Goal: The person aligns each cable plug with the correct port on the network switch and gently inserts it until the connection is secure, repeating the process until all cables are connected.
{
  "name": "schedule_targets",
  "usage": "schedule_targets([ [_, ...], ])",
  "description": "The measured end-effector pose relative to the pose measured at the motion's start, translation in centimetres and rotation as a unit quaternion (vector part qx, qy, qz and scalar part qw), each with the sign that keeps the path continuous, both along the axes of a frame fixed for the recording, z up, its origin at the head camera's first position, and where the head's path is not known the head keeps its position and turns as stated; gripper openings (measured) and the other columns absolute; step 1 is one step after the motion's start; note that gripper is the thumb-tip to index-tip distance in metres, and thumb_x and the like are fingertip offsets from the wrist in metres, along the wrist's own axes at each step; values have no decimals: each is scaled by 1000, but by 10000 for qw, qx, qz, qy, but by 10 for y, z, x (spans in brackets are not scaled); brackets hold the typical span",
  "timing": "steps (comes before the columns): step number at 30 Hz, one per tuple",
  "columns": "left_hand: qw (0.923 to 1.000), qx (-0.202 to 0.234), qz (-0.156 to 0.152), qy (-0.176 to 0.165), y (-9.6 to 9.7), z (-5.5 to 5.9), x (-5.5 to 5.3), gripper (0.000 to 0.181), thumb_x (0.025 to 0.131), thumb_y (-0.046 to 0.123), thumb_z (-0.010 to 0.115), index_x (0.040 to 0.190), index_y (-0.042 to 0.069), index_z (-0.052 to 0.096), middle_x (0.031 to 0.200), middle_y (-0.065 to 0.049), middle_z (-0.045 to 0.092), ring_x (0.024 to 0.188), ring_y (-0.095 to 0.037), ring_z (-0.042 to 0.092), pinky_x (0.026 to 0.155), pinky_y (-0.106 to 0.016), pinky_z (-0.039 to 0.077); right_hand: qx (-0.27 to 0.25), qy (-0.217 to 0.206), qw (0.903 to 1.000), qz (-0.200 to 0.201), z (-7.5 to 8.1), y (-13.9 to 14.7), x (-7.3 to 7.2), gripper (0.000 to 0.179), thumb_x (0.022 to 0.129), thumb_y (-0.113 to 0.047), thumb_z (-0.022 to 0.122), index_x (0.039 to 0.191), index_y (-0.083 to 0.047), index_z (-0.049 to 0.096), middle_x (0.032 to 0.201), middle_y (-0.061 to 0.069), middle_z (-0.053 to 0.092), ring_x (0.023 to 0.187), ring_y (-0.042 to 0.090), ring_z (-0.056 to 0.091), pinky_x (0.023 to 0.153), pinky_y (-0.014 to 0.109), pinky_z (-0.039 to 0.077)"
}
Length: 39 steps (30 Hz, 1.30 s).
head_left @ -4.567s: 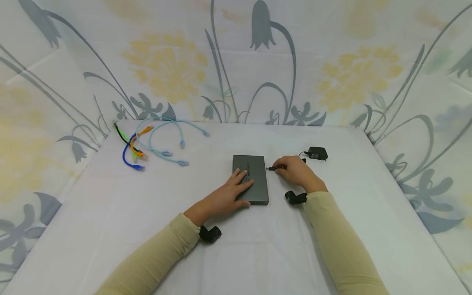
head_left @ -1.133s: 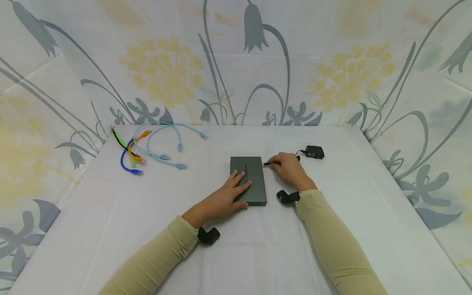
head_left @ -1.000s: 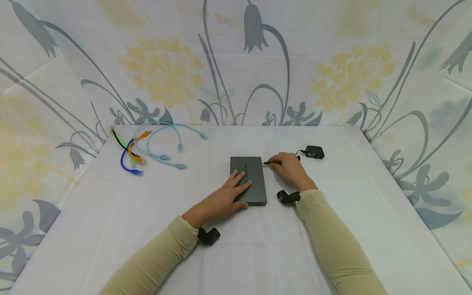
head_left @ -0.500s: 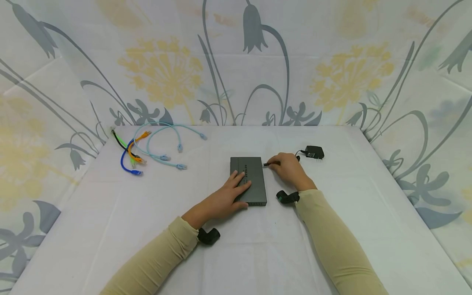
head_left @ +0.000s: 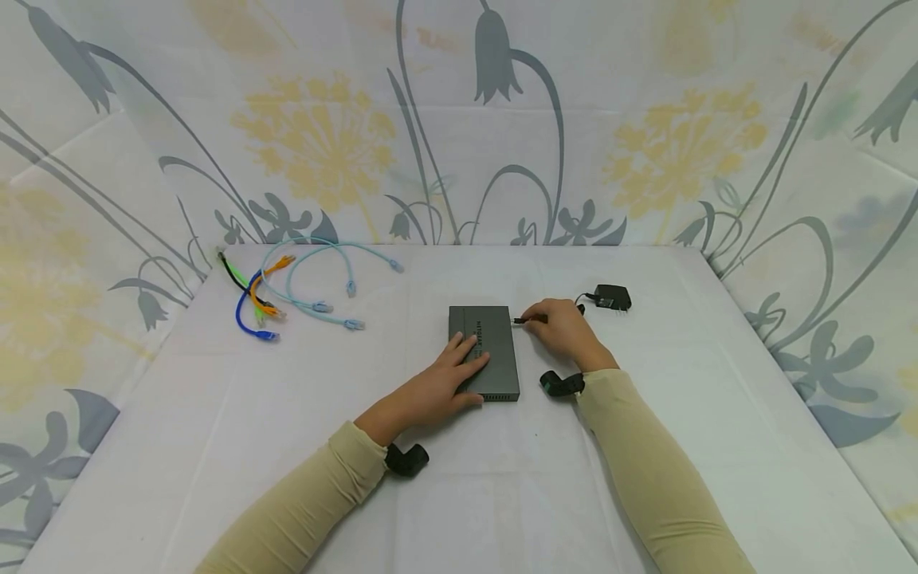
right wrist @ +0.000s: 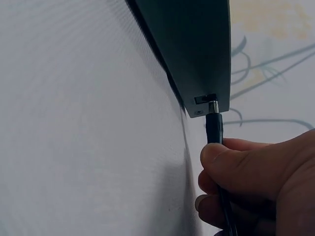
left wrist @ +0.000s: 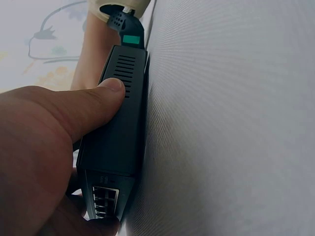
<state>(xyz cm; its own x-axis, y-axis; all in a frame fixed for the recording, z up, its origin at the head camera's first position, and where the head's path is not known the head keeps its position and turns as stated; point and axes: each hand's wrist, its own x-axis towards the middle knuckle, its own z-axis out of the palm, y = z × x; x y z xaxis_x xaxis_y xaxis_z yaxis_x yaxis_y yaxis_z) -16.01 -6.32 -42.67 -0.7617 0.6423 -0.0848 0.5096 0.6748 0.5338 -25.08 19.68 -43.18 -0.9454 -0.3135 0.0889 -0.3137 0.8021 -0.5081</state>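
A dark grey Netgear network switch [head_left: 495, 351] lies flat on the table. My left hand [head_left: 441, 387] holds it, fingers spread over the top; in the left wrist view the thumb [left wrist: 106, 98] bends onto the vented side and a fingertip is at the row of ports [left wrist: 105, 201]. To the right, my right hand [head_left: 562, 327] pinches a black barrel power plug [right wrist: 214, 127] between thumb and fingers. Its metal tip is right at the opening on the switch's end, overlapping it in the right wrist view. The black power adapter [head_left: 612, 297] lies behind the right hand.
Several short Ethernet cables lie at the back left: light blue [head_left: 326, 319], orange [head_left: 285, 261], dark blue [head_left: 247, 323], with black and green ones. A white cloth [head_left: 344, 478] covers the table. Flower-printed fabric [head_left: 323, 135] hangs around it.
Since the earliest frame the right hand has brought the plug closer to the switch's right end. Over the last second both hands and the switch stay nearly still.
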Motion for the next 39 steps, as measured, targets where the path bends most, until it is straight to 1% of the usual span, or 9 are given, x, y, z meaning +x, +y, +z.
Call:
schedule_targets([
  [6, 10000, -30, 3, 14, 0, 0, 0, 70, 97, 42, 55, 154, 17, 25, 164, -8, 3, 152, -28, -8, 120, -50, 23, 66, -132, 9998, 116, 1, 1, 0, 20, 93, -15, 64, 110, -8, 73, 106, 11, 71, 97, 26, 65, 87, 44, 53],
  [9, 10000, 2, 6, 15, 0, 0, 1, 69, 97, 42, 55, 154, 17, 26, 164, -8, 4, 152, -28, -7, 119, -50, 23, 140, -188, 9992, 316, 1, 0, -1, 22, 93, -16, 64, 113, -9, 72, 105, 9, 71, 94, 24, 65, 84, 43, 52],
  [12, 10000, 50, 2, 12, 0, 1, 1, 69, 97, 41, 56, 154, 16, 26, 164, -9, 4, 152, -29, -7, 120, -50, 23, 237, -73, 9982, 552, 1, -1, -2, 22, 93, -18, 64, 113, -10, 72, 103, 8, 70, 92, 23, 64, 82, 42, 52],
  [14, 10000, 73, -8, 20, 0, 0, 0, 69, 97, 41, 56, 154, 16, 27, 164, -10, 4, 151, -29, -7, 119, -50, 23, 273, 40, 9976, 639, 1, -2, -3, 22, 93, -19, 65, 112, -10, 73, 101, 7, 70, 92, 22, 65, 82, 41, 53],
  [16, 10000, 70, -17, 38, 0, 0, 0, 69, 97, 41, 55, 154, 16, 27, 164, -10, 4, 151, -30, -7, 119, -50, 23, 303, 128, 9973, 656, 1, -2, -3, 21, 93, -19, 65, 110, -11, 74, 100, 5, 70, 91, 21, 64, 81, 39, 53],
  [20, 10000, 67, -19, 63, 0, -1, 0, 69, 97, 41, 55, 154, 16, 27, 164, -10, 4, 151, -30, -7, 119, -50, 24, 337, 144, 9971, 671, 2, -3, -4, 20, 94, -20, 64, 109, -11, 74, 99, 4, 69, 90, 20, 64, 81, 38, 52],
  [27, 9999, 97, -25, 55, 0, 0, 0, 69, 97, 40, 56, 154, 15, 27, 164, -11, 5, 151, -30, -6, 119, -51, 23, 447, 126, 9953, 850, 5, -2, -8, 20, 94, -20, 64, 109, -11, 74, 101, 4, 70, 93, 21, 65, 85, 39, 53],
  [33, 10000, 71, -19, 25, 1, 1, 1, 69, 97, 40, 56, 154, 15, 26, 164, -10, 4, 151, -30, -6, 120, -50, 22, 572, 252, 9933, 971, 4, -1, -11, 20, 94, -18, 64, 109, -11, 74, 101, 4, 70, 95, 21, 66, 85, 39, 53],
  [39, 10000, 66, 9, -2, 1, 3, 1, 68, 97, 40, 56, 154, 16, 27, 164, -11, 4, 151, -31, -6, 119, -51, 23, 560, 406, 9941, 836, 3, -4, -12, 17, 91, -19, 67, 104, -14, 76, 98, 1, 71, 92, 20, 67, 83, 39, 54],
])
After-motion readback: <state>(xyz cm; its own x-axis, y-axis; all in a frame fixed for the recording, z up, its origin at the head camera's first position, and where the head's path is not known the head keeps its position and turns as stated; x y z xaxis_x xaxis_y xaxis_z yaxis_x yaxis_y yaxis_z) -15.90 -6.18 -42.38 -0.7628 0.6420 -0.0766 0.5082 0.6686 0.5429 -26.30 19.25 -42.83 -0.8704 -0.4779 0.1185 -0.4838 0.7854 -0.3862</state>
